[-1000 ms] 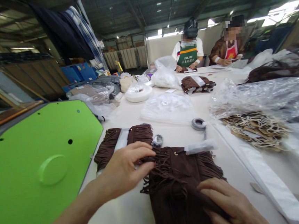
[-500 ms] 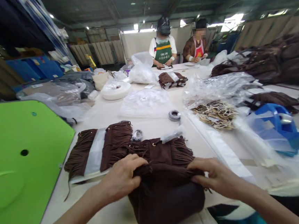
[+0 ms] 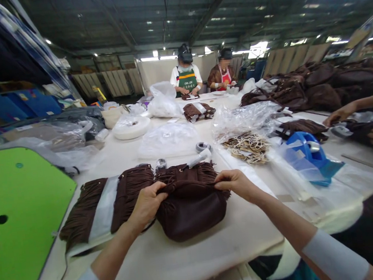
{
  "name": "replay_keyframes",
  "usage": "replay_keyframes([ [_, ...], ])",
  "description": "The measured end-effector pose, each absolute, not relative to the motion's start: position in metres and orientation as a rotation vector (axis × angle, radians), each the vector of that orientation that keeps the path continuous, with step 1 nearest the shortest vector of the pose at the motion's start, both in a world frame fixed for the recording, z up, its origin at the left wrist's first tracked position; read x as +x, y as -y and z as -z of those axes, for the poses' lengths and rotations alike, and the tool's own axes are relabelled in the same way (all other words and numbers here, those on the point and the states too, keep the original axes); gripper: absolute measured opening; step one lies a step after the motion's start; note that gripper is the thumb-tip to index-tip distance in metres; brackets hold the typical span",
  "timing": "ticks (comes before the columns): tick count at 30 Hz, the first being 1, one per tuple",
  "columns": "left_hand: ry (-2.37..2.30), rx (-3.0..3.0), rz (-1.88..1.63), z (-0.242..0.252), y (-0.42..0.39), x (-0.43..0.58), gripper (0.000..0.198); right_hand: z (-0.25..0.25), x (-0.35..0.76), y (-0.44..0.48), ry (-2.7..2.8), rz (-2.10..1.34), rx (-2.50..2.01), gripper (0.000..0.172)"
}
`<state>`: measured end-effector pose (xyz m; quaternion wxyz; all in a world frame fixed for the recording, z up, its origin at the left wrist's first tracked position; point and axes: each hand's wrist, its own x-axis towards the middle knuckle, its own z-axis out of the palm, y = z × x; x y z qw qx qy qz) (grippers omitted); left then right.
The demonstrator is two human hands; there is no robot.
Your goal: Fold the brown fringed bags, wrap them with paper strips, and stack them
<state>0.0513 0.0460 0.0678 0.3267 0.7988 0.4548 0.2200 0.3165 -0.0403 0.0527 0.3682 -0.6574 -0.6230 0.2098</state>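
A dark brown bag (image 3: 192,211) with a smooth rounded base lies in front of me on the pale table. My left hand (image 3: 151,200) pinches the left end of its upper edge. At the right end of that edge, my right hand (image 3: 234,183) has thumb and fingers closed on it. Just behind the bag is brown fringed material with a small metal eyelet; where one ends and the other begins I cannot tell. Left of the bag lies a brown fringed piece (image 3: 106,210) with a pale band around it, near my left wrist.
A green panel (image 3: 26,215) stands at the left edge. Right of the bag are a bundle of corded tags (image 3: 247,147), a blue tape dispenser (image 3: 310,151) and clear plastic bags. A person's hands (image 3: 344,113) reach in from the right. Two people work at the far end.
The bag has moved away from me and now lies lower on the table, its edge drawn straighter between my hands. My view has shifted right, showing another person's hands.
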Motion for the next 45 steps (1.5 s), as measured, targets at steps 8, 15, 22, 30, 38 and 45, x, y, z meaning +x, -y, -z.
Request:
replay_keyframes([
  [8, -1.418, 2.160, -0.844, -0.066, -0.020, 0.020, 0.030, -0.048, 0.304, 0.103, 1.475, -0.219, -1.819, 0.023],
  [15, -1.763, 2.305, -0.712, -0.039, 0.017, 0.053, 0.056, -0.015, 0.272, 0.093, 1.300, -0.516, -1.848, 0.042],
  [22, -1.756, 2.300, -0.715, -0.052, -0.026, 0.037, 0.027, -0.004, 0.288, 0.089, 1.379, -0.625, -1.817, 0.036],
  [30, -0.631, 2.260, -0.433, -0.088, -0.066, 0.057, 0.070, -0.007, 0.290, 0.092, 1.397, -0.713, -1.751, 0.032],
  [38, -0.753, 1.957, -0.622, -0.083, -0.081, 0.054, 0.012, -0.003, 0.290, 0.091, 1.410, -0.748, -1.686, 0.030],
  [45, -1.051, 1.799, -0.931, -0.082, -0.075, 0.017, 0.025, 0.002, 0.293, 0.092, 1.357, -0.833, -1.705, 0.031],
])
